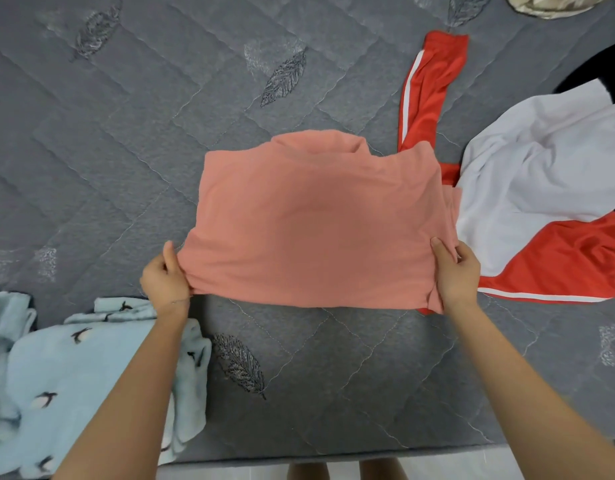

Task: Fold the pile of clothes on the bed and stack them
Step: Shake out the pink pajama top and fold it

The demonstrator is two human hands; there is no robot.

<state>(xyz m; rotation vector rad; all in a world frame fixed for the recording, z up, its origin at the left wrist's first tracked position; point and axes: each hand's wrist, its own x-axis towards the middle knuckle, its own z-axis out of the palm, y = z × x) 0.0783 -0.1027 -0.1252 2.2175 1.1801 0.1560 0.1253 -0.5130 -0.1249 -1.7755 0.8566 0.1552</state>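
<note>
A salmon-pink garment [316, 220] lies spread in the middle of the grey quilted bed [126, 150], its far edge bunched up. My left hand [165, 277] grips its near left corner, thumb on top. At the near right corner my right hand [455, 271] pinches the cloth the same way. Both corners are lifted slightly off the bed. To the right lies a pile of unfolded clothes: red pants with white stripes [427, 95] and a white garment [534, 168] over them.
A light blue fleece garment with penguin prints [74, 375] lies at the near left, partly under my left forearm. A dark cloth [600, 71] and a beige item [548, 5] sit at the far right. The bed's near edge [299, 455] runs along the bottom.
</note>
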